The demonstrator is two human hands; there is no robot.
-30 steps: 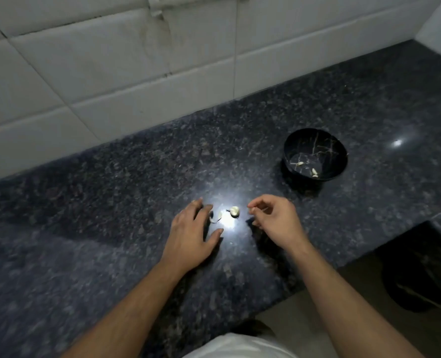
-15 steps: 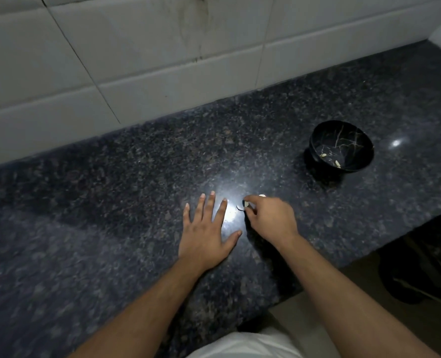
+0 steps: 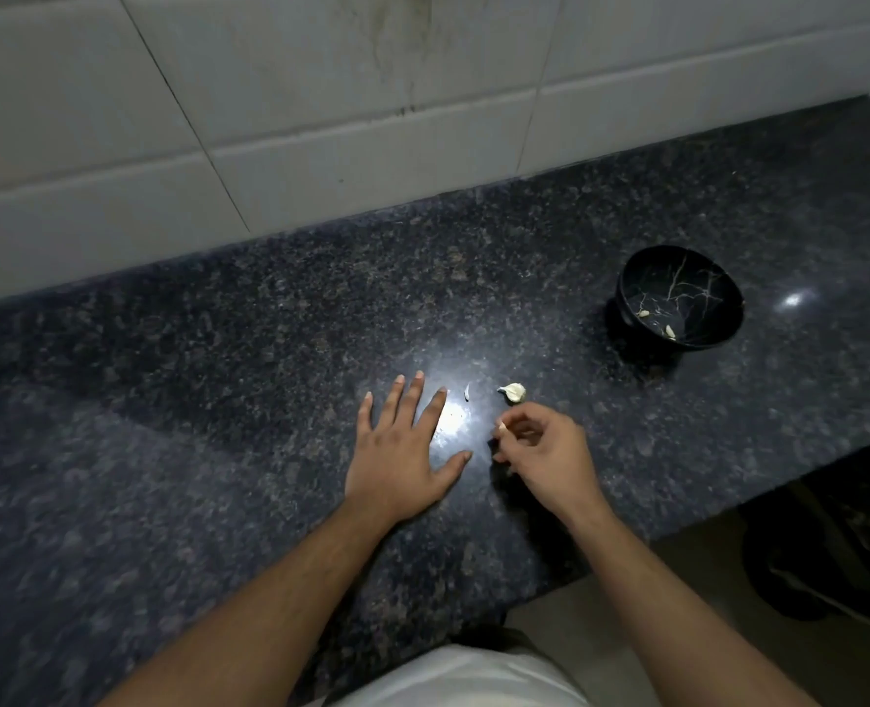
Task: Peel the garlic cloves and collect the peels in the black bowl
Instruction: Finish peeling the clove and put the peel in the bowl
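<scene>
A pale garlic clove (image 3: 514, 391) lies on the dark granite counter (image 3: 218, 380), just beyond my right hand (image 3: 542, 446). That hand's fingers are curled and pinch a small pale bit, likely a peel, at the fingertips. A thin white peel sliver (image 3: 468, 390) rests on the counter between the two hands. My left hand (image 3: 404, 451) lies flat on the counter with fingers spread, holding nothing. The black bowl (image 3: 728, 293) with gold veining stands to the far right and has a few peel pieces inside.
A white tiled wall (image 3: 320, 119) runs along the back of the counter. The counter's front edge drops off at the lower right, where a dark object (image 3: 830, 563) sits on the floor below.
My right hand drew back from the clove, pinching a small pale bit, leaving the clove exposed. My left hand stays flat, having flattened from a curled pose a second ago.
</scene>
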